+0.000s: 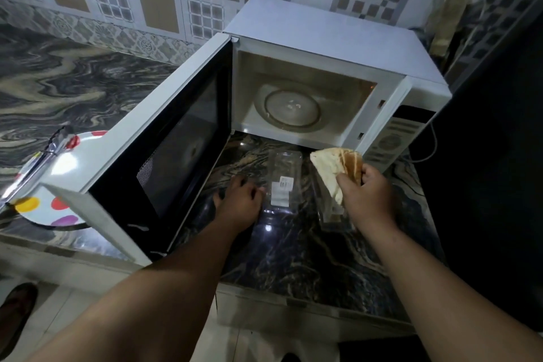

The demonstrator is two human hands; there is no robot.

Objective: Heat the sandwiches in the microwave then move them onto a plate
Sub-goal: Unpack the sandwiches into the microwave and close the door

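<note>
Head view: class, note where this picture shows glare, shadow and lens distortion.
Head view: glare spots on the dark countertop and the dotted plate; the microwave cavity is lit, the right side falls into deep shadow; wide-angle lens bends the wall tiles; the sandwiches look soft.

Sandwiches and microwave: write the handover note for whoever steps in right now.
Right hand: grip on the triangular toasted sandwiches, lifted in front of the white microwave.
Left hand: touches the clear plastic sandwich pack lying on the dark marble counter.
Microwave door open; glass turntable bare.
White plate with coloured dots waits left, behind the door, metal tongs on it.
Done: sandwiches unpacked, door opened.
Left: load, heat, plate.
</note>
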